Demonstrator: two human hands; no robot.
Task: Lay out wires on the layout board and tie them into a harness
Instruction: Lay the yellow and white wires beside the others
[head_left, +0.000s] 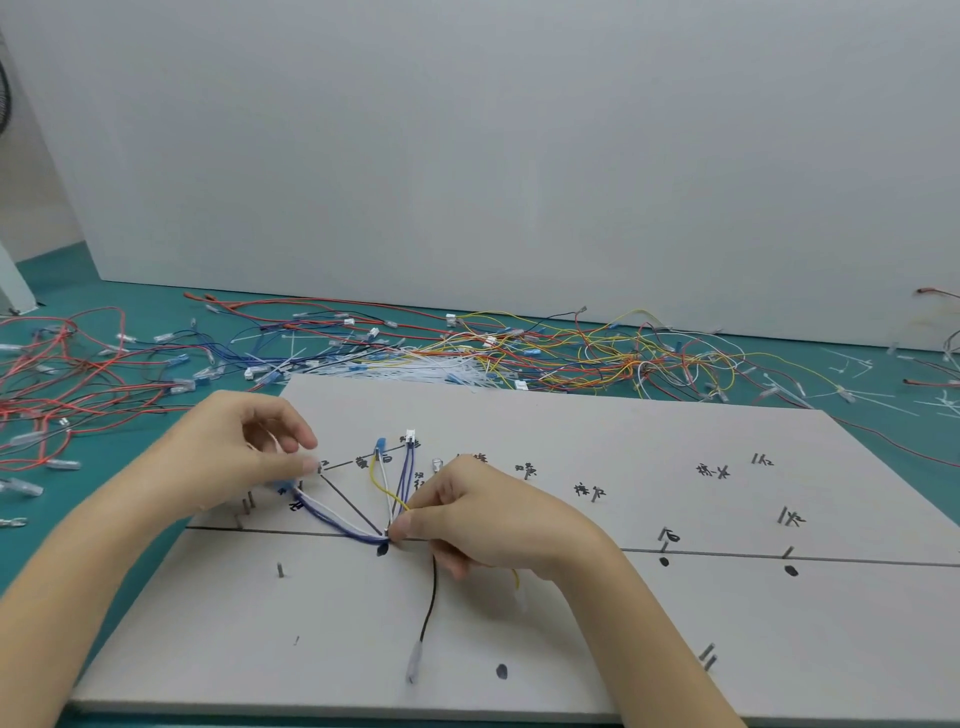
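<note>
A grey layout board (597, 613) with drawn lines, handwritten labels and small nails lies before me. Blue, white and yellow wires (337, 517) fan out from a junction near the board's middle line. My right hand (483, 525) pinches the wires at that junction, and a black wire (428, 608) with a clear terminal hangs below it. My left hand (244, 457) pinches the far end of the blue and white wires, by a blue terminal (284, 487) near nails at the board's left. A blue terminal (381, 445) and a white connector (410, 436) sit at the upper wire ends.
Behind the board, a tangle of loose red, yellow, blue and black wires (545, 353) with terminals covers the green table. White cable ties (431, 366) lie in a heap at the board's far edge. More red wires (62, 379) spread at the left. A white wall stands behind.
</note>
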